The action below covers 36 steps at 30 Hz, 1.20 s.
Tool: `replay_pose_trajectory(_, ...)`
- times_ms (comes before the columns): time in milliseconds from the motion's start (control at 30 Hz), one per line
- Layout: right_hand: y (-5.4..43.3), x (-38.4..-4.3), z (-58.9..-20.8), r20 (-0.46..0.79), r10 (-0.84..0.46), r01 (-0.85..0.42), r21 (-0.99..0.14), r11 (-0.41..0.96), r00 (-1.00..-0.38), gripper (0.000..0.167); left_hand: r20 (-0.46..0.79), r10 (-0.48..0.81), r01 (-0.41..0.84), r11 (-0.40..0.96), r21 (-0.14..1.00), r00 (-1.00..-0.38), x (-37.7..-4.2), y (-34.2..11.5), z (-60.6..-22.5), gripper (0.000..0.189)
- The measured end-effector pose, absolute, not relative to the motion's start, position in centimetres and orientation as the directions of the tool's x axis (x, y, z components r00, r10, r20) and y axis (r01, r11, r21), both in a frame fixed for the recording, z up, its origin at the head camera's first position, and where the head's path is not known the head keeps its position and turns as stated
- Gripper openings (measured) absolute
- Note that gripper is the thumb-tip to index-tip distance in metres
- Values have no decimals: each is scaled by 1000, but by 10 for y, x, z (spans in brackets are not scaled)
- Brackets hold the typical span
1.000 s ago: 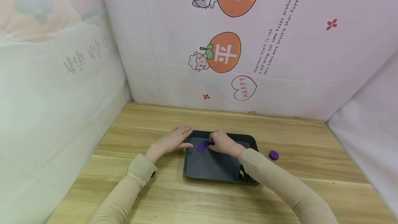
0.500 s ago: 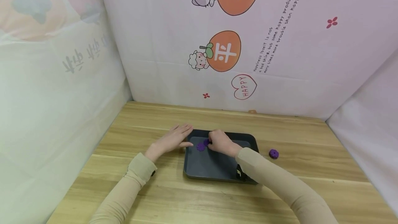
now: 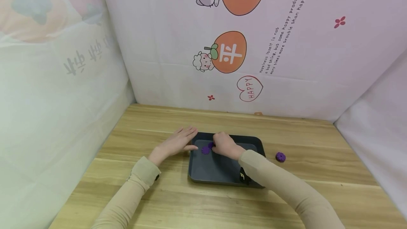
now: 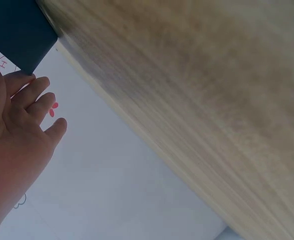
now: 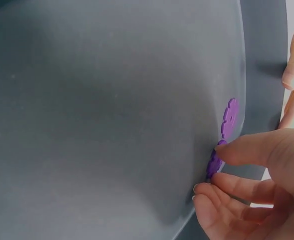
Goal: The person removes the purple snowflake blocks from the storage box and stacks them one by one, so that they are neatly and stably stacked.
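A dark grey rectangular tray [image 3: 216,170] lies on the wooden table. At its left rim my left hand [image 3: 176,143] rests with fingers extended against the far left corner. In the left wrist view, the fingertips of that left hand [image 4: 29,107] touch the tray's corner [image 4: 24,30]. My right hand [image 3: 227,146] reaches into the tray. Between thumb and index finger it pinches a purple scalloped disc [image 5: 215,162] by the tray's floor. Right beside this disc, a second purple scalloped disc [image 5: 230,118] lies flat, near the side wall; whether they touch is unclear.
Another purple scalloped piece [image 3: 281,157] sits on the table [image 3: 311,162], right of the tray. A black object with a pale mark [image 3: 244,176] shows under the right cuff. Printed cloth [image 3: 178,45] hangs behind the table and at both sides.
My right wrist and sleeve have shifted slightly left, and the black object under the cuff moved with them. The left hand and the tray have stayed where they were.
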State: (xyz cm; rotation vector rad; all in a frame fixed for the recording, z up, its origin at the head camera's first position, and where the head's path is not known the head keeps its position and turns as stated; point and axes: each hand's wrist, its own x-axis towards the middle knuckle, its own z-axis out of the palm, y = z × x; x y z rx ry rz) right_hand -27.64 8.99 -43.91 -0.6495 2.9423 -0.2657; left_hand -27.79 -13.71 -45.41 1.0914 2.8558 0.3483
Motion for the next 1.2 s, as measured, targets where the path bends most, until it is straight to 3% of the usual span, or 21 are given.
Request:
replay_pose_trajectory(300, 90, -276, -439, -61, -425, -405, -207, 891, -903, 34, 33, 664, 652, 724, 225, -747, -276, -137, -454, 75)
replay_pose_trajectory(567, 93, -279, -442, -80, -416, -387, -242, 890, -906, 46, 18, 659, 644, 729, 231, -752, -277, -136, -455, 77)
replay_pose_trajectory(1200, 100, -280, -441, -47, -438, -402, -320, 858, -898, 32, 13, 652, 635, 733, 243, -758, -278, -137, -455, 77)
